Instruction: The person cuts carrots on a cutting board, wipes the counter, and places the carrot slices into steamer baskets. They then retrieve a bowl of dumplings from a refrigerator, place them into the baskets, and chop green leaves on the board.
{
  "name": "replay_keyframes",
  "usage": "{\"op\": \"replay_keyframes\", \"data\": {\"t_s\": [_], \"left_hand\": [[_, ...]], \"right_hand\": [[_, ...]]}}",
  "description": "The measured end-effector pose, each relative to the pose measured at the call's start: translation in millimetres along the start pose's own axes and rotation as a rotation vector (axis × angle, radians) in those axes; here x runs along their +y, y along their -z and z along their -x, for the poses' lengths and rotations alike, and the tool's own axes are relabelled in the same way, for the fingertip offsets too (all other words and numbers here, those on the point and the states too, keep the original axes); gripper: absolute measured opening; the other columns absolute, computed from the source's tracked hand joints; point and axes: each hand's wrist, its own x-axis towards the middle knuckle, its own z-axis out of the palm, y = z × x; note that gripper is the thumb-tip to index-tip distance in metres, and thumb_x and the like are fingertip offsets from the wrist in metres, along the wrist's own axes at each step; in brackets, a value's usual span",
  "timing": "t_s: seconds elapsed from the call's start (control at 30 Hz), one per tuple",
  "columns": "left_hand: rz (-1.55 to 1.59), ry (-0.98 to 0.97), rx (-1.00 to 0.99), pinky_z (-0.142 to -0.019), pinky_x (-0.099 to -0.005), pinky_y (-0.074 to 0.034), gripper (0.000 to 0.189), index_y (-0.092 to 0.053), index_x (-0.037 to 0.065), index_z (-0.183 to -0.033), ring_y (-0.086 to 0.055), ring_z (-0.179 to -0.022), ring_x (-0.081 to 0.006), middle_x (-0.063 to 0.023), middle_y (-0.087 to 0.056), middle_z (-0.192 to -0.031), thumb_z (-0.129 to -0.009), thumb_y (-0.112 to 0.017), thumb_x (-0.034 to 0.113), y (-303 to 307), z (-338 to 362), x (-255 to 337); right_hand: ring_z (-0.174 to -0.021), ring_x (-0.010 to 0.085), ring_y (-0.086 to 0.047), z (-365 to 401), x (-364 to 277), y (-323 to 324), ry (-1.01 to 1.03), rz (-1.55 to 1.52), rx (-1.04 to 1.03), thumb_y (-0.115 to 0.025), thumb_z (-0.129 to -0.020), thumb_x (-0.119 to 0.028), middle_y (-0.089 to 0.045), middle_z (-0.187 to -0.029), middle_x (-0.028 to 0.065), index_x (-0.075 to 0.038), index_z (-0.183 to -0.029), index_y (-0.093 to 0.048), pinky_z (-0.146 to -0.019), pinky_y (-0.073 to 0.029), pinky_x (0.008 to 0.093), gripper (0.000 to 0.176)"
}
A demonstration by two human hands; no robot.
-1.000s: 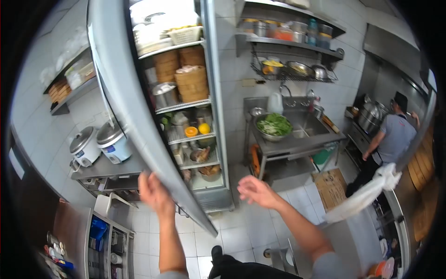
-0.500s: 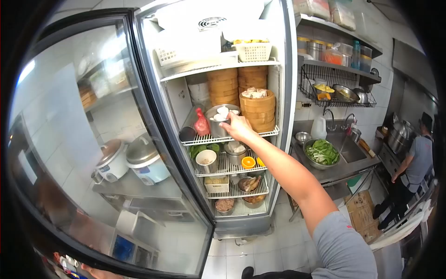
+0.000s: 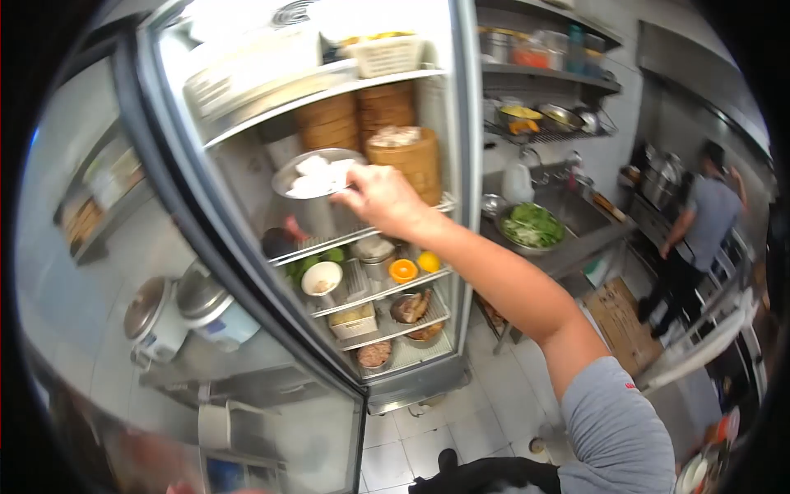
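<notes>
My right hand (image 3: 385, 198) grips the near rim of a round metal pot (image 3: 314, 211), thumb outside. White pieces (image 3: 322, 174), too blurred to name, fill its top. The pot is tilted, in front of the middle shelf of the open fridge. Just right of it stands a bamboo steamer (image 3: 403, 169) with pale food on top; stacked steamers (image 3: 327, 123) are behind. A red bag (image 3: 295, 227) and a dark round thing (image 3: 278, 242) lie below the pot on the shelf. Of my left hand, at most a blurred sliver of skin shows at the bottom edge.
The glass door (image 3: 247, 329) stands open on the left. Lower shelves hold a cup (image 3: 321, 280), a cut orange (image 3: 402, 271) and bowls of food. A bowl of greens (image 3: 533, 227) sits by the sink at right. Another person (image 3: 706, 214) stands at the stove.
My right hand has lifted the pot off the shelf and drawn it toward me. My view has turned right. The person at the stove has raised an arm.
</notes>
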Motion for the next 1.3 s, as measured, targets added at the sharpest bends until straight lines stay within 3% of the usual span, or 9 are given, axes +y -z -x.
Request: {"op": "replay_keyframes", "data": {"t_s": [0.1, 0.17, 0.33, 0.4, 0.53, 0.73, 1.03, 1.2, 1.3], "left_hand": [[0.504, 0.226, -0.301, -0.109, -0.0518, -0.038, 0.066, -0.044, 0.0, -0.142, -0.051, -0.129, -0.0361, -0.0236, -0.054, -0.135, -0.106, -0.037, 0.055, -58, 36, 50], [1.041, 1.082, -0.664, -0.114, -0.0535, -0.035, 0.073, -0.04, 0.0, -0.148, -0.049, -0.133, -0.0381, -0.0245, -0.051, -0.143, -0.105, -0.032, 0.059, -82, 58, 93], [1.666, 1.446, -1.139, -0.115, -0.0551, -0.036, 0.071, -0.041, -0.006, -0.146, -0.045, -0.138, -0.036, -0.0284, -0.042, -0.151, -0.106, -0.038, 0.053, -87, 124, 160], [1.895, 1.644, -1.459, -0.112, -0.04, -0.039, 0.065, -0.046, 0.002, -0.143, -0.053, -0.128, -0.0258, -0.0133, -0.055, -0.139, -0.107, -0.039, 0.055, -73, 178, 210], [1.781, 1.386, -2.27, -0.114, -0.0438, -0.041, 0.076, -0.037, 0.001, -0.15, -0.048, -0.136, -0.029, -0.0146, -0.048, -0.147, -0.095, -0.063, 0.047, -8, 265, 329], [2.074, 1.359, -2.678, -0.117, -0.042, -0.033, 0.056, -0.039, 0.002, -0.15, -0.042, -0.141, -0.0253, -0.0116, -0.047, -0.149, -0.106, -0.048, 0.034, 109, 322, 537], [1.889, 0.556, -2.205, -0.097, -0.0365, -0.05, 0.046, -0.051, 0.005, -0.143, -0.057, -0.121, -0.0199, -0.01, -0.056, -0.141, -0.1, -0.063, 0.017, 133, 314, 635], [1.315, 0.619, -1.096, -0.073, -0.0284, -0.051, 0.017, -0.066, -0.001, -0.111, -0.063, -0.081, -0.0173, -0.0066, -0.068, -0.095, -0.098, -0.062, 0.01, -37, 280, 503], [0.796, 0.633, -0.726, -0.086, -0.0428, -0.049, 0.02, -0.065, -0.004, -0.109, -0.062, -0.094, -0.0319, -0.0192, -0.065, -0.103, -0.096, -0.062, 0.012, -142, 206, 355]], "right_hand": [[-0.089, 0.0386, -0.067, 50, -21, 31, 0.06, -0.054, 0.09, -0.07, -0.091, -0.031, -0.068, -0.094, 0.0181, -0.003, -0.097, -0.066, -0.075, -0.054, 0.0472, 0.029], [-0.088, 0.0388, -0.066, 111, -36, 63, 0.114, -0.052, 0.095, -0.07, -0.091, -0.03, -0.064, -0.097, 0.0162, -0.002, -0.099, -0.064, -0.073, -0.054, 0.0475, 0.029], [-0.077, 0.0375, -0.066, 314, -103, 143, -0.324, -0.154, -0.046, -0.067, -0.093, -0.027, -0.053, -0.108, 0.0179, -0.006, -0.097, -0.06, -0.063, -0.057, 0.0467, 0.022], [-0.076, 0.0373, -0.067, 409, -124, 165, -0.453, -0.019, -0.099, -0.071, -0.09, -0.025, -0.051, -0.122, 0.0206, -0.008, -0.104, -0.058, -0.066, -0.06, 0.0455, 0.026], [-0.08, 0.0333, -0.071, 573, -177, 217, -0.777, 0.333, -0.172, -0.075, -0.088, -0.028, -0.05, -0.134, 0.0211, -0.01, -0.108, -0.062, -0.07, -0.063, 0.0396, 0.03], [-0.083, 0.0345, -0.071, 747, -211, 294, -1.046, 0.615, 0.032, -0.078, -0.086, -0.023, -0.055, -0.131, 0.0207, -0.012, -0.108, -0.064, -0.073, -0.062, 0.0403, 0.029], [-0.109, 0.0385, -0.065, 843, -189, 359, -1.243, 0.683, 0.184, -0.076, -0.087, -0.021, -0.06, -0.13, 0.0219, -0.006, -0.114, -0.067, -0.091, -0.056, 0.0452, 0.033], [-0.099, 0.0397, -0.067, 815, -204, 410, -1.507, 0.492, 0.123, -0.073, -0.089, -0.017, -0.062, -0.129, 0.0237, 0.0, -0.126, -0.06, -0.083, -0.055, 0.0452, 0.042], [-0.091, 0.0336, -0.068, 789, -218, 433, -1.402, 0.513, 0.145, -0.072, -0.088, -0.012, -0.059, -0.132, 0.0248, 0.002, -0.124, -0.06, -0.074, -0.058, 0.0387, 0.04]]}}
